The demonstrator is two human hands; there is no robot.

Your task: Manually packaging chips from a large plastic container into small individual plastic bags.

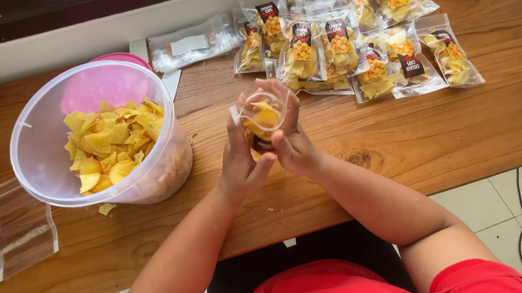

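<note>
We see the wooden surface (443, 139) with open room to the right of our arms and along its front edge. The big clear tub (99, 135) of yellow chips leans on its side at left, mouth open; a nudge could roll it and spill chips. The sealed chip packets (353, 38) crowd the back, near the far edge. Our left hand (243, 158) and right hand (290, 140) both grip a small clear pouch (263, 117), held open above the surface's middle; a slack grip could tip the chips out.
</note>
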